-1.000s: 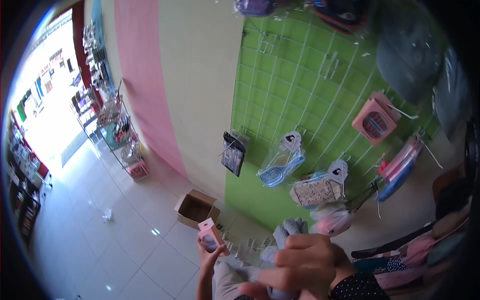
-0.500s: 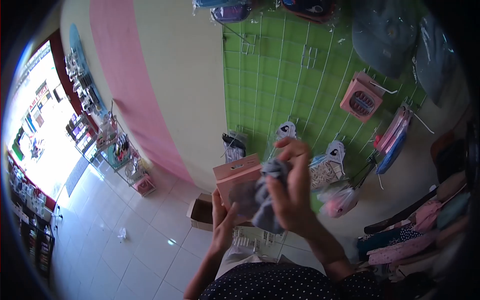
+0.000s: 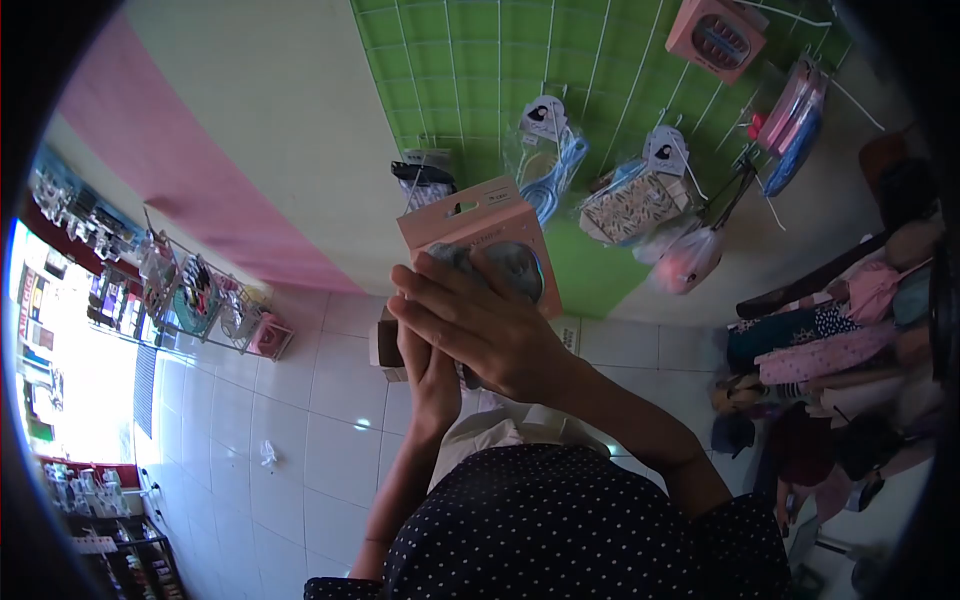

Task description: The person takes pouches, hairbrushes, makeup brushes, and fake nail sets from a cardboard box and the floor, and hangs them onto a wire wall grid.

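A pink cardboard box (image 3: 545,255) with a hang-tab slot and a round window is tilted up before my body. My left hand (image 3: 428,375) grips its left edge, with the fingers mostly hidden behind my other hand. Across the front of the box lies my right hand (image 3: 495,335), its fingers extended and pressing a crumpled grey cloth (image 3: 450,255) against the surface. Only bits of that cloth show around the fingers; the rest is covered.
Packaged goods, including a patterned pouch (image 3: 635,210) and another pink box (image 3: 715,40), hang on a green wall grid. An open carton (image 3: 388,345) sits on the tiled floor. Clothing (image 3: 820,350) lines the right, and a rack (image 3: 205,300) stands left.
My right hand, raised and bunching the grey cloth beside the box before, now lies across the box front with the cloth under it. The camera view has tilted lower and turned.
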The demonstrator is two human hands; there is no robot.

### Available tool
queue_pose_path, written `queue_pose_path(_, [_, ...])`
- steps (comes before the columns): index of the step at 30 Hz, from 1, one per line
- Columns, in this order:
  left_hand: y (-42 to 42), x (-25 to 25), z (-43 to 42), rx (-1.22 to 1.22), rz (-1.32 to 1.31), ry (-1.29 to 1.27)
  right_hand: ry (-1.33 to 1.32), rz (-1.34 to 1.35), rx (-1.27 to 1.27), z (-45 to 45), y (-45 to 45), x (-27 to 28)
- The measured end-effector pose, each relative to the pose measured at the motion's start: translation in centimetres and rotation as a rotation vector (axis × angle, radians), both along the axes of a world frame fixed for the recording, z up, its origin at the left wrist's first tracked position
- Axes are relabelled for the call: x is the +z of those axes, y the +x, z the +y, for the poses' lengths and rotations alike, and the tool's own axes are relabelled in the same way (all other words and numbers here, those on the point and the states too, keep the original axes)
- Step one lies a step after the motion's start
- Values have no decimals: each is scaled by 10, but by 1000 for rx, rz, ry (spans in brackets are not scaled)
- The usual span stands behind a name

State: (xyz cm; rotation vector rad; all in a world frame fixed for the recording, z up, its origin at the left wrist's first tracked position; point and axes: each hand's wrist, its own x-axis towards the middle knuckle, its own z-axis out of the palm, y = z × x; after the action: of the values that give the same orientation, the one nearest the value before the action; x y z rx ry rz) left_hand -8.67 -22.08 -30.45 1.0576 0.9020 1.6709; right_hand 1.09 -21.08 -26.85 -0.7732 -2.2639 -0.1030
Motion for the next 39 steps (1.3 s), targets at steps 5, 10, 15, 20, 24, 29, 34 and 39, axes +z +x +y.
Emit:
queue_pose_path(5, [-11,19,0,-210,144,52,-32,315,-264,10,24,18])
queue_pose_path(10, [-6,12,9,-108,132,59,-781,1112,-75,19,32,4])
queue_pose_path(15, [-11,24,30,-188,108,123,-1043,1289,60,6,31,-20])
queue_pose_path(20, [21,95,52,-307,157,381,-416,1252,-82,9,47,40])
queue_pose_path(24, [76,145,61,-388,144,618,120,1198,-73,0,81,92])
queue_pose_path(29, [148,178,78,-564,146,786,341,1060,-333,-9,147,120])
queue_pose_path(34, [200,178,96,-627,31,788,381,994,-443,-2,193,128])
queue_pose_path(39, [205,179,91,-474,-8,927,256,968,-372,-12,196,133])
